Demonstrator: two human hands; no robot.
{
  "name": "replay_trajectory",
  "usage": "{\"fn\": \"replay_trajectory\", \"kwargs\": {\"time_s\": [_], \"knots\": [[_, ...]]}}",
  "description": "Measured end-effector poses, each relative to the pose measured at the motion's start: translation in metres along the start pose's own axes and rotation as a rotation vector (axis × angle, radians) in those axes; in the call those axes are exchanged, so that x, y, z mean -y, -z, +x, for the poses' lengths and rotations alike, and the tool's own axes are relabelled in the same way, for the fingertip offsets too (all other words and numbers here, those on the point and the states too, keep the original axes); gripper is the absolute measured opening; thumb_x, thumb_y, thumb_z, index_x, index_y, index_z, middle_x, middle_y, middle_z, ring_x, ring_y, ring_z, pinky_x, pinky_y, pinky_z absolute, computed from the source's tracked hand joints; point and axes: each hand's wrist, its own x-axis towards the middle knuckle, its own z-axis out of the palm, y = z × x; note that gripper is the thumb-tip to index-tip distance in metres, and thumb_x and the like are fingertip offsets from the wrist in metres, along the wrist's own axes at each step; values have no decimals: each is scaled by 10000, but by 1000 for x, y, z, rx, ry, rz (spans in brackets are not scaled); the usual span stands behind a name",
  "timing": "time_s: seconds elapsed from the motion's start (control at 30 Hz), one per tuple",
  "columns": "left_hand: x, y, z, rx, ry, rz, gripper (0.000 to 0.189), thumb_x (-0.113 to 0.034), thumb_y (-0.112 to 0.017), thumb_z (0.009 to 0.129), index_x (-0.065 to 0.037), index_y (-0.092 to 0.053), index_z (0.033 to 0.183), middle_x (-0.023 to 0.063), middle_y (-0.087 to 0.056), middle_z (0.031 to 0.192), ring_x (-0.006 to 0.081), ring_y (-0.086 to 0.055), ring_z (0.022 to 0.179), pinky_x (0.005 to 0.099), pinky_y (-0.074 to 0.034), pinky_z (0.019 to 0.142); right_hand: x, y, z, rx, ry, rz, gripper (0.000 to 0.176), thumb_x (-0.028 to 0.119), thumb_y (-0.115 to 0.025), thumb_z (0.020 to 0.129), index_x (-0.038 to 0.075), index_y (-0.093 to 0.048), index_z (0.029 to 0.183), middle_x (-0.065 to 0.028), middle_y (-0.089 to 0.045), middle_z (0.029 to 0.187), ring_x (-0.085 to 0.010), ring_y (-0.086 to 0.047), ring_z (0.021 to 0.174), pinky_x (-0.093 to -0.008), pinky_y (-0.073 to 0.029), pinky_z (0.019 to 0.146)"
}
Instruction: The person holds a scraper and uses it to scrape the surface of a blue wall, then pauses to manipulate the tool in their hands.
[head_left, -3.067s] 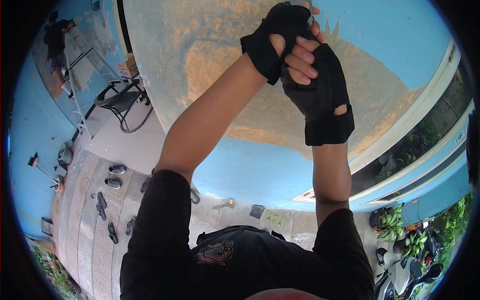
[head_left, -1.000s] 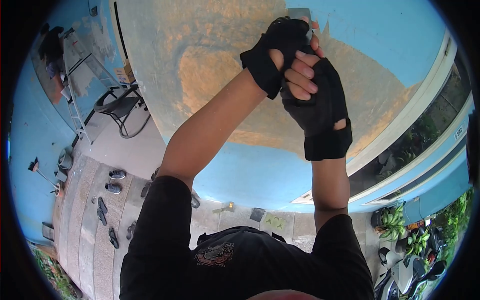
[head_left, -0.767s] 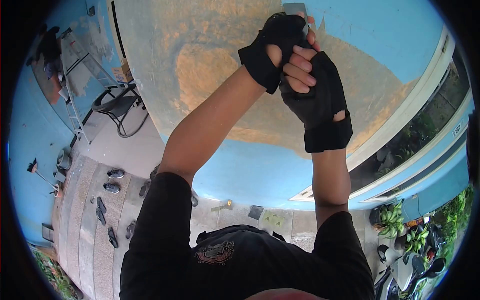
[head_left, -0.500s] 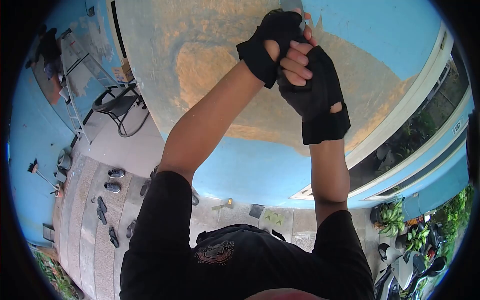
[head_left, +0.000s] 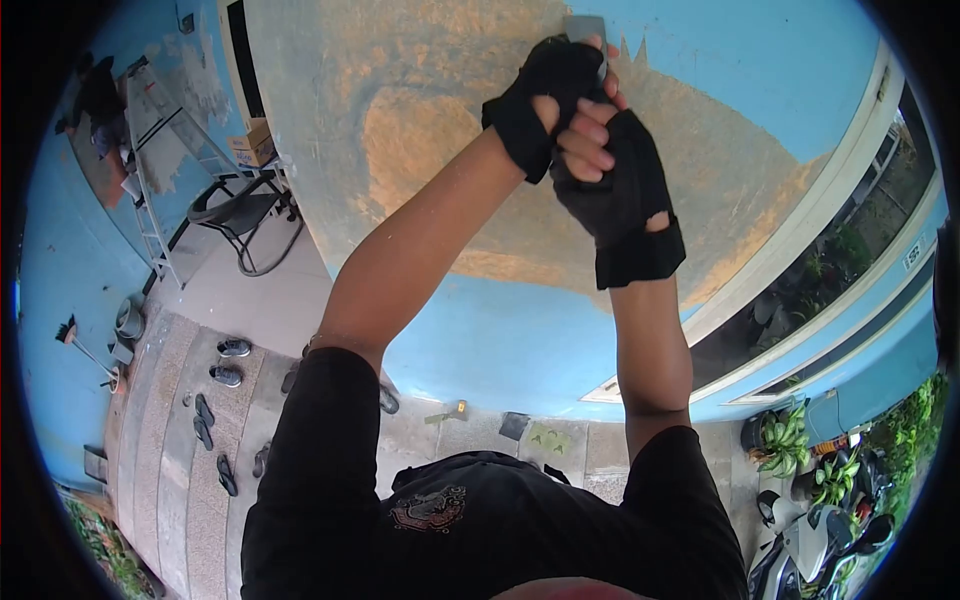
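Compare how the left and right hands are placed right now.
The left hand is higher, beside the scraper blade; the right hand is lower, farther from it. The left forearm slants strongly, while the right forearm stands nearly upright. Both hands have curled fingers and black fingerless gloves.

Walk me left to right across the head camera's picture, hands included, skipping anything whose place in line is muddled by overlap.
Broom → black chair → left hand → right hand → potted plant → green foliage at the far right.
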Motion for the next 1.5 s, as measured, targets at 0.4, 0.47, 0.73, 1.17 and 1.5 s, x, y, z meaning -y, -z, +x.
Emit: {"fn": "replay_trajectory", "kwargs": {"time_s": [0.4,0.47,0.73,1.17,1.5], "knots": [[-5,-2,1,-53,11,-104,320,-342,-530,1017,-42,-555,1127,31,-579,810,200,-599,842,315,-513,803,-6,-4,0,-4,33,84,159,27,-462,998,145,-556,1050,10,-453,664,-81,-392,464,-218,-309,402],[-8,-1,-1,-36,56,82,324,-346,-524,1019,-52,-533,1157,26,-570,824,187,-576,895,302,-503,829,-7,5,-1,37,32,11,152,27,-459,999,134,-554,1050,11,-454,666,-73,-398,474,-212,-317,410],[-8,-3,-2,-36,50,18,331,-333,-520,1013,-44,-537,1173,44,-582,851,207,-584,889,284,-498,816,-6,-5,1,21,64,47,180,20,-455,994,174,-541,1030,9,-457,674,-80,-392,457,-210,-326,408],[82,-8,-93,-211,317,-206,357,-411,-515,1026,-60,-546,1081,116,-656,851,169,-632,690,278,-506,534,-50,79,-84,-278,-177,41,161,82,-532,983,241,-511,996,47,-441,644,-66,-424,433,-220,-307,346],[212,-81,-318,-226,944,-180,488,-496,-556,988,-110,-537,1285,35,-665,1124,146,-658,953,301,-534,739,-107,142,-300,-679,-290,-54,153,70,-539,969,147,-502,1096,28,-421,591,-82,-385,432,-239,-313,392]]}}
